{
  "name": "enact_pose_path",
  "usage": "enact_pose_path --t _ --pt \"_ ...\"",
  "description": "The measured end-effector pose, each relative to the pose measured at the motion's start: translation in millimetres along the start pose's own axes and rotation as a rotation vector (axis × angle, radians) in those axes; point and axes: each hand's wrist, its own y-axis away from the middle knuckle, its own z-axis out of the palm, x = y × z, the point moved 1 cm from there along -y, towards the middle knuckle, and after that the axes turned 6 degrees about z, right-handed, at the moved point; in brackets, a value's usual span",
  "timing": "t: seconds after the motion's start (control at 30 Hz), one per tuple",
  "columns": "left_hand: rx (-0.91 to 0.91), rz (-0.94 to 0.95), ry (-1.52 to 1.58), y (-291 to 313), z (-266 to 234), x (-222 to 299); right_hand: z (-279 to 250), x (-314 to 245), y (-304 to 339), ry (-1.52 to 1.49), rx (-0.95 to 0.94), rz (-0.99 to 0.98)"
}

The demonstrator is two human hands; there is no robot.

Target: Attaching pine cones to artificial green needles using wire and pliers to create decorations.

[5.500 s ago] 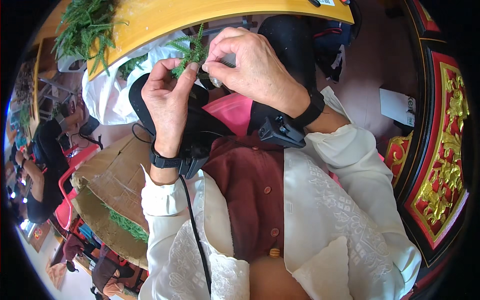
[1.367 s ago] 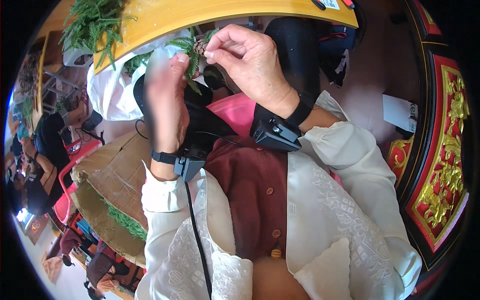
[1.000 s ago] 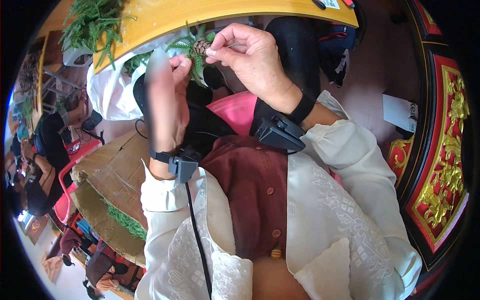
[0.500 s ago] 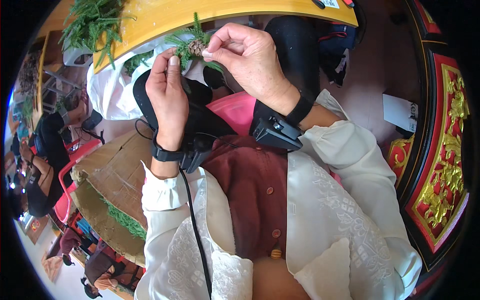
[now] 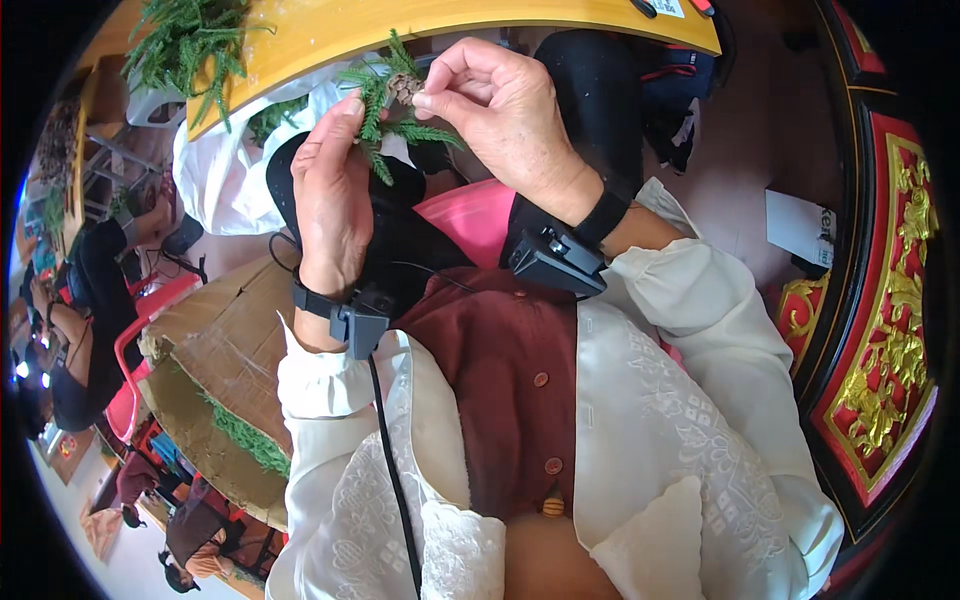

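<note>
Two hands meet just below the curved edge of the yellow worktop [image 5: 330,45]. Right hand [image 5: 505,115]: fingers curled, thumb and forefinger pinched on a small brown pine cone [image 5: 404,87]. Left hand [image 5: 332,195]: upright, fingers loosely closed, fingertips on the green sprig [image 5: 385,125] that fans out around and under the cone. Cone and sprig held in the air, not resting on anything.

Surroundings: heap of green cuttings [image 5: 190,45] on the worktop's far left. White plastic bag [image 5: 225,170] hangs under the edge, behind the left hand. Black wrist straps with small black units on both wrists; a black cable [image 5: 395,480] runs down from the left one. Flattened cardboard [image 5: 215,360] with loose green bits lies lower left. Red and gold carved panel [image 5: 885,330] at right.
</note>
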Motion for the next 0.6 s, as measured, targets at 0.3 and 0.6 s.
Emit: enact_pose_path --t 0.3,0.6 --pt "0.085 0.088 -0.155 8 2 0 3 -5 2 0.109 -0.002 -0.097" --pt "0.113 0.584 -0.689 11 9 3 10 -18 13 0.109 0.008 -0.135"
